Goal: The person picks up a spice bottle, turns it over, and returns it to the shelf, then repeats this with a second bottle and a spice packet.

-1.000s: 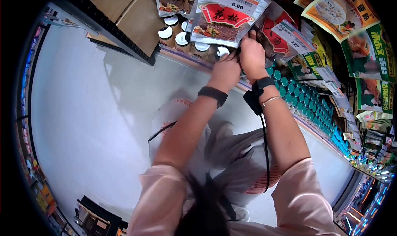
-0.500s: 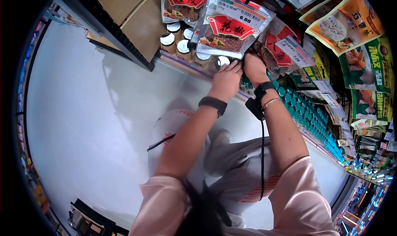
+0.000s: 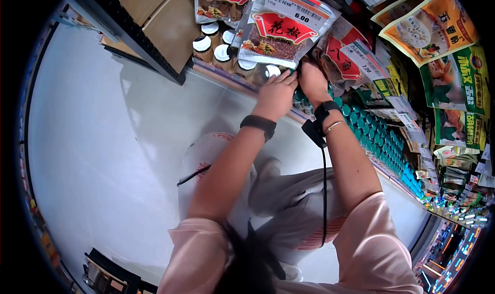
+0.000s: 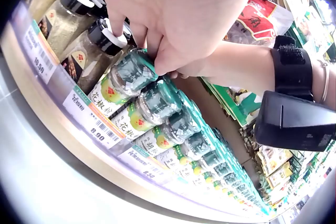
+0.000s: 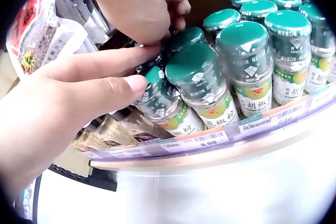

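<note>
My left hand [image 3: 277, 95] is at the shelf's front edge, over a row of spice jars. In the right wrist view its thumb lies on the front of a leaning green-capped jar [image 5: 157, 95] labelled as Sichuan pepper powder, with the index finger running behind the cap. A second such jar [image 5: 197, 74] stands beside it. My right hand [image 5: 139, 3] reaches in behind these jars, fingers curled. In the head view its fingertips go out of sight under the hanging spice packets; I cannot tell whether it holds anything.
White-capped spice bottles [image 3: 221, 53] stand left of the hands. Sichuan pepper [image 3: 278, 34] and star anise packets [image 3: 344, 57] hang above. Rows of green-capped jars [image 3: 368, 126] extend right along the shelf. A dark shelf post [image 3: 149, 52] borders the left side.
My right hand has moved lower and deeper behind the hanging packets, its fingers now hidden in the head view. The left hand stays at the jars. The head view has shifted slightly.
</note>
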Motion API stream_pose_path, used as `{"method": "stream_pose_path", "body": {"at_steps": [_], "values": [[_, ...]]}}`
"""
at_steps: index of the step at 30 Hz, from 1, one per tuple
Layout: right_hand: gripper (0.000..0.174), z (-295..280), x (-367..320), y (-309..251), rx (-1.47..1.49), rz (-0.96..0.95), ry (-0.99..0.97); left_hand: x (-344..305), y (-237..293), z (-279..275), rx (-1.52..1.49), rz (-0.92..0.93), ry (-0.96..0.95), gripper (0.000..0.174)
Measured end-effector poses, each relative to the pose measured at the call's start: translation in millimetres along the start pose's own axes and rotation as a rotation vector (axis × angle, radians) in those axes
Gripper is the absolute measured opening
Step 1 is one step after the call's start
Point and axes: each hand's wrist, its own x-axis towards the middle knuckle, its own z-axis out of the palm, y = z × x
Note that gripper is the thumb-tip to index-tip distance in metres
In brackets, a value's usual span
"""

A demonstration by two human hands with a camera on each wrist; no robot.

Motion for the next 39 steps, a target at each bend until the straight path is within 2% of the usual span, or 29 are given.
{"method": "stream_pose_path", "body": {"at_steps": [5,8,11,14,17,20,23,26,32,36,39], "values": [[0.034,1.2,1.2,4.6,0.095,-0.003,-0.001,-0.1,1.3,-4.0,0.019,-0.004,-0.044,0.050],[0.035,-7.1,1.5,5.1,0.073,0.046,-0.149,-0.4,-0.1,-4.4,0.026,0.011,-0.051,0.050],[0.036,-10.0,-1.6,7.0,0.126,0.056,-0.138,0.6,0.0,-3.2,0.016,0.007,-0.052,0.050],[0.035,1.2,-0.9,18.9,0.164,-0.071,-0.027,-0.6,0.9,-5.3,0.002,0.010,-0.055,0.049],[0.034,0.9,-2.5,13.0,0.184,0.041,-0.066,-0.8,0.1,-6.6,-0.009,0.026,-0.049,0.049],[0.033,8.1,-1.7,16.3,0.212,-0.027,0.024,-1.3,-2.2,-5.4,-0.008,0.043,-0.035,0.048],[0.031,15.0,3.0,22.3,0.232,-0.024,-0.044,-2.1,-1.3,-4.5,-0.014,0.042,-0.038,0.049],[0.034,26.1,1.8,26.1,0.330,-0.103,0.177,-0.6,-1.9,-4.9,-0.016,0.034,-0.051,0.049],[0.035,26.2,2.4,20.8,0.360,0.021,0.145,-1.8,-1.1,-5.6,0.010,0.036,-0.070,0.052],[0.039,21.3,-2.7,21.1,0.283,-0.018,0.134,-1.6,-2.8,-5.3,0.022,0.029,-0.072,0.053],[0.034,-3.0,-17.6,21.3,0.265,-0.117,0.066,-2.1,-3.3,-4.8,0.001,0.035,-0.051,0.051]]}}
